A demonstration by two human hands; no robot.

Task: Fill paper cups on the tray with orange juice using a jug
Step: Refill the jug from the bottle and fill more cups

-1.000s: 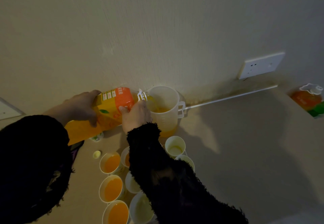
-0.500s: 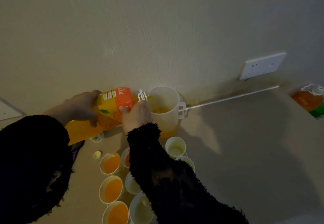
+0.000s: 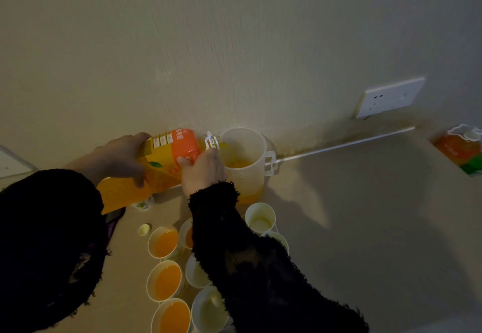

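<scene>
1. The left hand [image 3: 122,158] grasps the wide lower body of the juice bottle [image 3: 167,163], with the fingers curled over its top.
2. The bottle lies tipped almost level between the two hands, its mouth over the jug's rim. It looks large and well filled, so I judge it heavy. Its smooth plastic could flex or slip, which suits a hold with both hands.
3. Below the left hand, a small yellow cap [image 3: 144,229] lies on the table [image 3: 365,228].
4. Below and between the hands, the paper cups [image 3: 167,281] stand close together. The three nearest the left sleeve hold juice. One cup [image 3: 260,219] just right of the right sleeve looks empty or nearly so. I cannot make out a tray under them. Such cups are light and thin-walled, so they tip or crush easily. They are best filled gently and not squeezed.
5. The right hand [image 3: 202,169] wraps the bottle near its neck and steadies the pour.
6. Just right of that hand, the jug [image 3: 243,176] stands upright against the wall with a little juice in the bottom. It seems to be stiff, cloudy plastic. Its handle [image 3: 270,163] is on the side away from the hand and is the natural place to grip it. The jug will weigh more as it fills.
7. Well to the right are a wall socket [image 3: 390,96] and a second bottle [image 3: 459,147].
</scene>
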